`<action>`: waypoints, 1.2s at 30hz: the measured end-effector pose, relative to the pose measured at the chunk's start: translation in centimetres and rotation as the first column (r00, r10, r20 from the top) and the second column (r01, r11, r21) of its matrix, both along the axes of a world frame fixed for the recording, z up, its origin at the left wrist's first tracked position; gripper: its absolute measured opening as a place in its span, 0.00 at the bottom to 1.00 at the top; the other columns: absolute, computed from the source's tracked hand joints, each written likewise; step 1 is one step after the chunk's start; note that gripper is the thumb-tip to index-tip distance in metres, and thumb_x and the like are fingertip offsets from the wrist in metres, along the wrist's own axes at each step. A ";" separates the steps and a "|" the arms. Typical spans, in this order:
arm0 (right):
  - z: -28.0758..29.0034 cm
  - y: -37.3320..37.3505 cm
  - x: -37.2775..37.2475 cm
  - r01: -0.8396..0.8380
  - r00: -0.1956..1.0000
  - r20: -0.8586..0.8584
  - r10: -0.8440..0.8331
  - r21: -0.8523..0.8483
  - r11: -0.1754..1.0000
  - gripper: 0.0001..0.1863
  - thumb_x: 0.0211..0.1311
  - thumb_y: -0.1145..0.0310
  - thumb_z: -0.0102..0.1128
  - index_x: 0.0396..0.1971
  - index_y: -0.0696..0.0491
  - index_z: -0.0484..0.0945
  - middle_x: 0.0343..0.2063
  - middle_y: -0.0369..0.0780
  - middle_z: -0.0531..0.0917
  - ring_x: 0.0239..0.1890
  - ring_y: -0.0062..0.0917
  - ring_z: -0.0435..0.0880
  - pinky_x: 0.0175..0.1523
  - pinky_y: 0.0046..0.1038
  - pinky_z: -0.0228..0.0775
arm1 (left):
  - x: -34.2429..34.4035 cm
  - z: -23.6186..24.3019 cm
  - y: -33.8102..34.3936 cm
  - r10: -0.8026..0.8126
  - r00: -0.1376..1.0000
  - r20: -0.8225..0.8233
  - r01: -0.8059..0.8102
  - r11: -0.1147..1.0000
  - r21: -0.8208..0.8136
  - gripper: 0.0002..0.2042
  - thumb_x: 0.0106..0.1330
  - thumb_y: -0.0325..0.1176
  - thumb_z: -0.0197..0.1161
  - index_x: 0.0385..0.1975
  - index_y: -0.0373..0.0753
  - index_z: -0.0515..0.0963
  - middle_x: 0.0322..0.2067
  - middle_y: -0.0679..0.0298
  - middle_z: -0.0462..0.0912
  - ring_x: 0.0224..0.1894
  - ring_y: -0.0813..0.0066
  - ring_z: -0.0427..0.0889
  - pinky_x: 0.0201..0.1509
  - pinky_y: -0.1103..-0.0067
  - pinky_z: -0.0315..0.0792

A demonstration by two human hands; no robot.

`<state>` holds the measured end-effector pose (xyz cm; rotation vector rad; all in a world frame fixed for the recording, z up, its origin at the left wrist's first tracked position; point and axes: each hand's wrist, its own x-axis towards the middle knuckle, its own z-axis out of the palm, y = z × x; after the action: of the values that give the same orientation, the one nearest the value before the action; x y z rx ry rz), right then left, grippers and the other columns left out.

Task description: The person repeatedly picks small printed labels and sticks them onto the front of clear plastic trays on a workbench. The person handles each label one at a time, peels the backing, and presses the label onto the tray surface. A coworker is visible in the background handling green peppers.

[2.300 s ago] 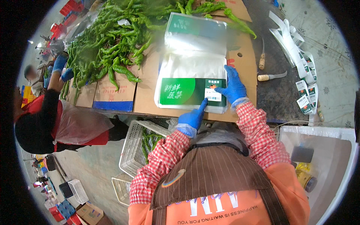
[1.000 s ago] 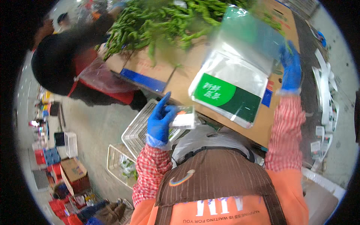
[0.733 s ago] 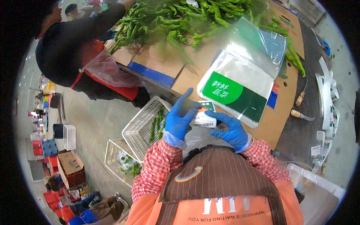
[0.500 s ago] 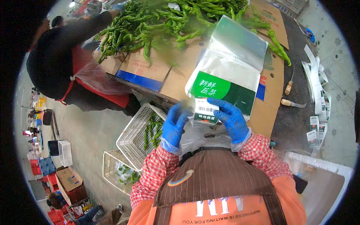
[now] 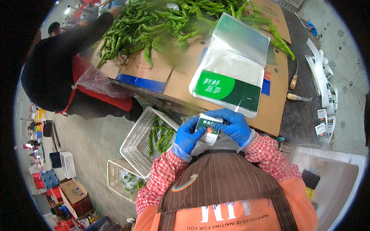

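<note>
Close in front of my apron, both blue-gloved hands hold a small green and white printed label [image 5: 210,135]. My left hand [image 5: 187,135] pinches its left edge between thumb and fingers. My right hand [image 5: 234,125] is closed on its right side, with bent fingers across the top. Just beyond my hands, a stack of clear plastic bags [image 5: 246,57] with green printed panels lies on flattened cardboard [image 5: 268,121]. A large heap of long green peppers [image 5: 165,23] covers the far part of the table.
Two wooden-handled knives [image 5: 294,82] [image 5: 295,97] and label strips [image 5: 323,73] lie on the right. A white foam box [image 5: 347,159] stands at lower right. Left of me are a white crate [image 5: 133,144] with peppers, a second crate [image 5: 111,173] and a co-worker in dark clothing [image 5: 50,73].
The label has come nearer my body and turned, now showing mostly its green and white face. Both hands have drawn together around it.
</note>
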<state>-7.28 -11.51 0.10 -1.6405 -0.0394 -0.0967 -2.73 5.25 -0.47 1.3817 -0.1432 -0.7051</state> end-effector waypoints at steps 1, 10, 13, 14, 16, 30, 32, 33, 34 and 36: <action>-0.3 0.1 -0.1 0.022 0.999 -0.050 -0.022 0.012 1.000 0.16 0.46 0.69 0.57 0.38 0.53 0.72 0.30 0.38 0.76 0.28 0.19 0.75 0.32 0.18 0.67 | -0.2 -0.1 0.0 0.015 1.000 0.026 -0.015 1.000 -0.021 0.18 0.49 0.21 0.56 0.42 0.31 0.66 0.36 0.60 0.73 0.39 0.76 0.71 0.44 0.82 0.65; -0.5 -5.5 0.5 0.606 0.778 -0.461 -0.427 0.369 0.705 0.15 0.53 0.62 0.50 0.36 0.57 0.69 0.24 0.38 0.75 0.21 0.21 0.75 0.22 0.18 0.62 | 3.9 -0.1 6.0 0.035 0.985 0.166 -0.108 0.885 0.453 0.14 0.50 0.22 0.54 0.38 0.33 0.70 0.35 0.65 0.73 0.36 0.79 0.71 0.41 0.83 0.65; 0.6 -7.3 -0.3 0.699 0.713 -0.424 -0.558 0.364 0.616 0.16 0.53 0.64 0.49 0.38 0.60 0.67 0.31 0.40 0.75 0.31 0.25 0.77 0.31 0.19 0.66 | 5.7 1.4 7.7 0.033 0.736 0.677 -0.488 0.718 0.497 0.17 0.48 0.21 0.54 0.41 0.39 0.70 0.27 0.65 0.73 0.29 0.78 0.72 0.34 0.84 0.67; 0.8 -7.2 -0.7 0.646 0.763 -0.337 -0.552 0.355 0.676 0.15 0.53 0.65 0.49 0.38 0.60 0.68 0.32 0.40 0.75 0.32 0.25 0.77 0.31 0.19 0.66 | 5.9 1.9 7.5 -0.099 0.600 0.794 -0.601 0.598 0.529 0.18 0.48 0.21 0.54 0.41 0.42 0.71 0.27 0.65 0.72 0.28 0.78 0.72 0.33 0.84 0.67; 1.0 -6.4 -1.3 0.586 0.810 -0.186 -0.556 0.283 0.759 0.14 0.53 0.67 0.49 0.38 0.59 0.68 0.32 0.39 0.75 0.33 0.24 0.76 0.32 0.19 0.66 | 5.8 2.0 5.5 -0.088 0.494 0.865 -0.510 0.777 0.370 0.17 0.48 0.20 0.55 0.39 0.43 0.72 0.27 0.65 0.72 0.28 0.77 0.72 0.34 0.84 0.67; 1.1 -5.1 -3.9 0.356 0.933 0.035 -0.359 -0.242 0.902 0.24 0.42 0.71 0.59 0.44 0.50 0.66 0.42 0.37 0.71 0.35 0.23 0.75 0.37 0.20 0.68 | 2.3 0.4 -6.8 -0.196 0.973 0.122 0.163 0.958 0.237 0.09 0.56 0.33 0.52 0.27 0.32 0.74 0.14 0.65 0.73 0.15 0.83 0.69 0.20 0.87 0.63; 0.5 -5.9 -3.7 0.414 0.899 -0.127 -0.418 -0.059 0.908 0.21 0.42 0.71 0.60 0.41 0.52 0.68 0.36 0.37 0.74 0.30 0.17 0.74 0.34 0.17 0.67 | 2.0 0.1 -7.1 -0.227 0.952 0.208 0.167 0.948 0.269 0.09 0.56 0.33 0.52 0.28 0.33 0.75 0.14 0.65 0.73 0.14 0.83 0.69 0.18 0.86 0.63; 0.1 -6.2 -3.6 0.403 0.895 -0.206 -0.395 -0.003 0.915 0.21 0.43 0.71 0.60 0.41 0.52 0.68 0.34 0.37 0.74 0.28 0.16 0.73 0.33 0.17 0.67 | 1.8 -0.1 -7.3 -0.228 0.950 0.215 0.167 0.949 0.269 0.09 0.56 0.33 0.53 0.28 0.33 0.75 0.13 0.65 0.73 0.14 0.83 0.69 0.18 0.86 0.64; -0.3 -6.4 -3.5 0.411 0.881 -0.268 -0.389 0.027 0.911 0.20 0.43 0.71 0.60 0.40 0.53 0.68 0.32 0.37 0.75 0.27 0.15 0.73 0.32 0.16 0.67 | 1.6 -0.3 -7.5 -0.229 0.947 0.224 0.166 0.949 0.267 0.09 0.56 0.33 0.53 0.29 0.34 0.75 0.13 0.65 0.73 0.13 0.83 0.69 0.17 0.85 0.64; -1.1 -6.4 -3.1 0.439 0.868 -0.294 -0.400 0.077 0.895 0.12 0.45 0.71 0.59 0.32 0.55 0.72 0.25 0.35 0.75 0.25 0.13 0.71 0.30 0.16 0.65 | 1.7 -0.8 -7.8 -0.281 0.944 0.171 0.210 0.915 0.345 0.11 0.55 0.33 0.53 0.34 0.34 0.73 0.13 0.64 0.74 0.13 0.83 0.70 0.17 0.85 0.64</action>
<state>-10.38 -17.87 -0.96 -1.4836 0.5302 -0.2031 -1.02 -2.59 -1.23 1.7770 -0.3975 -0.8106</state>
